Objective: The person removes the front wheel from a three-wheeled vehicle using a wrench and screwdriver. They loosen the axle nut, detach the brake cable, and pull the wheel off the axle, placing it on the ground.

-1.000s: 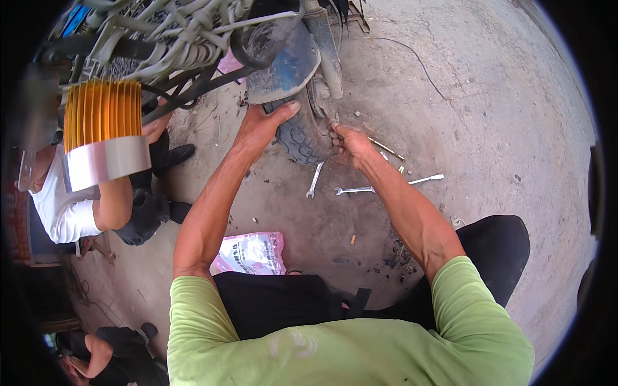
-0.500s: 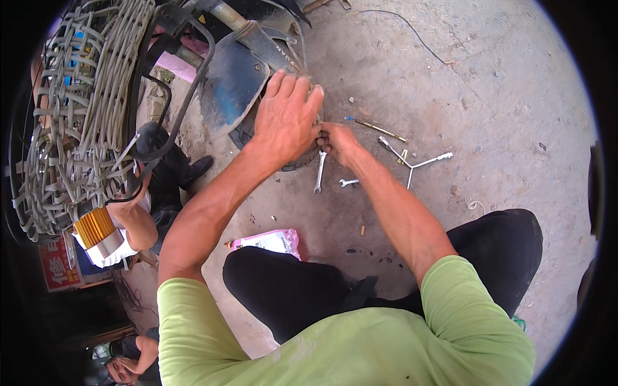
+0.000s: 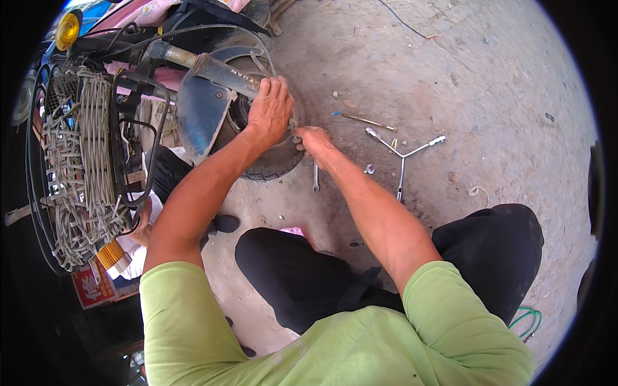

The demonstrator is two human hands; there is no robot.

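My left hand [image 3: 268, 112] is curled over the lower end of a dusty front fork leg [image 3: 225, 74] beside a wheel. My right hand [image 3: 312, 143] is closed at the hub edge below it, on something small that I cannot make out. The tire [image 3: 267, 172] lies behind both hands, partly covered by a dark blue mudguard [image 3: 196, 119]. On the ground just right of the wheel are an open-end wrench [image 3: 316, 180], a three-armed socket wrench [image 3: 418, 149] and a slim metal rod [image 3: 370, 121].
A woven basket [image 3: 90, 161] in a metal frame, with an amber lamp [image 3: 67, 29] above it, fills the left side. Another person in white [image 3: 135, 257] is partly hidden behind it. A green cord [image 3: 531, 318] lies at lower right, and a dark wire [image 3: 405, 22] at the top.
My left hand has left the tire tread and moved up onto the fork leg. The wheel now shows its side. The view has shifted, bringing more of the basket into sight.
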